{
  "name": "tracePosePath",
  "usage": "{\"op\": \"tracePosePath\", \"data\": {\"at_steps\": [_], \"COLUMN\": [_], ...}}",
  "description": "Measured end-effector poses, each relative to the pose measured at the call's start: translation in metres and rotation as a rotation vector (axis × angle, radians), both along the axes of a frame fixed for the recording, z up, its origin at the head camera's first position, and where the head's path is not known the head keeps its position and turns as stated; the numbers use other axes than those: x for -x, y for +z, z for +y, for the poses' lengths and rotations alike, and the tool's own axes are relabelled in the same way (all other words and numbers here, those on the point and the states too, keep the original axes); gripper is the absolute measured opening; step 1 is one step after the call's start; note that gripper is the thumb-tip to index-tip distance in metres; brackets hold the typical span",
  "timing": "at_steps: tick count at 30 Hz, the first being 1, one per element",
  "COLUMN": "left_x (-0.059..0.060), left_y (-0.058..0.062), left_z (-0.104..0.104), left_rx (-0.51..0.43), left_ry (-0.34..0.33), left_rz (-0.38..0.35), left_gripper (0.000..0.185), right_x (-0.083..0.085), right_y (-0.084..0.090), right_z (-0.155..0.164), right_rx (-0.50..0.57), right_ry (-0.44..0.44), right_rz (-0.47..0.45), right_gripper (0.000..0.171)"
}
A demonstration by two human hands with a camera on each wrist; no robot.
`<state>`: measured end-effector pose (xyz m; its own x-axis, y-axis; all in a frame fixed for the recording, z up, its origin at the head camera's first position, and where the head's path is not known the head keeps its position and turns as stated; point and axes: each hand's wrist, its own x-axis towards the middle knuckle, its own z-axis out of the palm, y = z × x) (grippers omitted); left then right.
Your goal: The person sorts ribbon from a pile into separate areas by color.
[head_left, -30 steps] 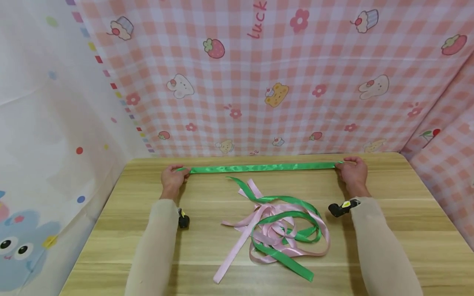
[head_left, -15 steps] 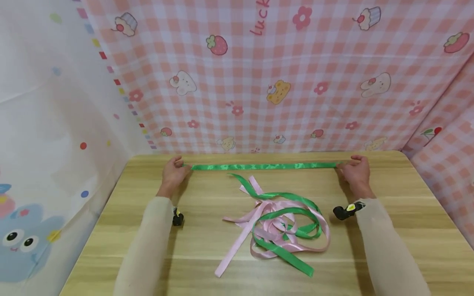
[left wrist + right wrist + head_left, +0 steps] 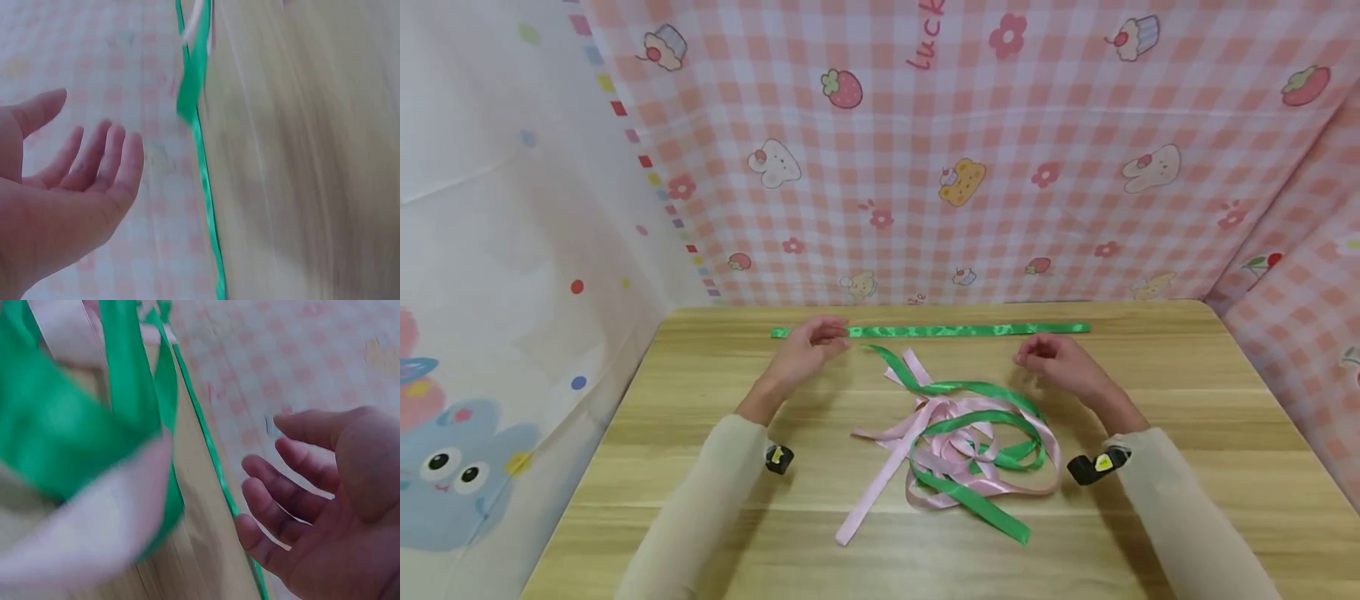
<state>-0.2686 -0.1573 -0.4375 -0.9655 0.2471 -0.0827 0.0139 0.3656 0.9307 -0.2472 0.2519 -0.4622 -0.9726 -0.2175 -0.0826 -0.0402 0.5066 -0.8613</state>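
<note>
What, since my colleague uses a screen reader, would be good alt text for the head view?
A person's left grip and right grip hover, holding nothing, over a wooden table. A straight green ribbon lies along its far edge; nearer the camera, pink ribbon and looped green ribbon lie tangled together. A pink checked cloth hangs behind.

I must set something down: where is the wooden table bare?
Between the beige left sleeve and the tangled pink and green satin ribbons; right of the beige right sleeve. Crowded: the middle, under that tangle, and behind it, along the straight green satin ribbon, near the left hand and right hand.
</note>
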Motion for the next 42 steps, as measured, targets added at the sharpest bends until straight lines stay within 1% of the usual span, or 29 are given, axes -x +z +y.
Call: {"op": "tracePosePath", "data": {"at_steps": [2,4,5,9,11,12,13,16,19,20,21,23,27,29,33,35,37,40,42], "left_x": [-0.005,-0.008,-0.011,-0.016,-0.019,-0.019,-0.02,-0.025,-0.028,-0.029,-0.03,-0.032,-0.035,-0.037,-0.044,-0.049,-0.054,-0.06,-0.064], "left_y": [0.0,-0.003,0.0,-0.008,-0.012,-0.018,-0.02,-0.027,-0.032,-0.033,-0.034,-0.036,-0.04,-0.043,-0.046,-0.046,-0.044,-0.038,-0.032], "left_z": [0.012,0.023,0.029,0.05,0.061,0.066,0.071,0.085,0.096,0.098,0.101,0.104,0.107,0.108,0.106,0.104,0.1,0.094,0.088], "left_rx": [-0.022,-0.031,-0.036,-0.013,-0.016,-0.013,0.002,0.052,0.137,0.152,0.167,0.186,0.201,0.208,0.199,0.183,0.169,0.157,0.15], "left_ry": [-0.057,-0.102,-0.122,-0.173,-0.189,-0.194,-0.202,-0.231,-0.257,-0.263,-0.266,-0.266,-0.266,-0.269,-0.276,-0.284,-0.299,-0.317,-0.328], "left_rz": [-0.026,-0.03,-0.032,-0.008,-0.017,-0.02,-0.015,0.015,0.064,0.07,0.076,0.081,0.096,0.101,0.09,0.091,0.107,0.115,0.105], "left_gripper": [0.04,0.04,0.039,0.04,0.039,0.039,0.038,0.035,0.036,0.036,0.037,0.038,0.035,0.032,0.027,0.024,0.022,0.02,0.019], "right_x": [-0.003,-0.003,-0.003,0.0,0.002,0.003,0.004,0.005,0.006,0.006,0.006,0.007,0.004,0.002,-0.005,-0.01,-0.016,-0.026,-0.03], "right_y": [0.002,0.002,0.002,-0.003,-0.006,-0.008,-0.009,-0.012,-0.017,-0.018,-0.019,-0.021,-0.022,-0.022,-0.021,-0.018,-0.014,-0.005,0.0], "right_z": [-0.011,-0.02,-0.025,-0.044,-0.053,-0.057,-0.061,-0.07,-0.078,-0.08,-0.081,-0.084,-0.088,-0.088,-0.086,-0.085,-0.084,-0.084,-0.084], "right_rx": [0.015,0.034,0.039,0.053,0.04,0.031,0.024,0.021,0.054,0.067,0.068,0.073,0.031,0.014,0.026,0.035,0.034,0.035,0.047], "right_ry": [0.062,0.116,0.141,0.216,0.244,0.255,0.263,0.251,0.224,0.223,0.236,0.266,0.342,0.36,0.432,0.479,0.518,0.557,0.579], "right_rz": [0.016,0.03,0.038,0.05,0.052,0.051,0.046,-0.012,-0.08,-0.093,-0.087,-0.074,-0.013,-0.006,-0.019,-0.025,-0.031,-0.027,-0.017], "right_gripper": [0.019,0.015,0.014,0.01,0.01,0.01,0.01,0.01,0.011,0.012,0.013,0.015,0.019,0.02,0.024,0.024,0.024,0.022,0.02]}}
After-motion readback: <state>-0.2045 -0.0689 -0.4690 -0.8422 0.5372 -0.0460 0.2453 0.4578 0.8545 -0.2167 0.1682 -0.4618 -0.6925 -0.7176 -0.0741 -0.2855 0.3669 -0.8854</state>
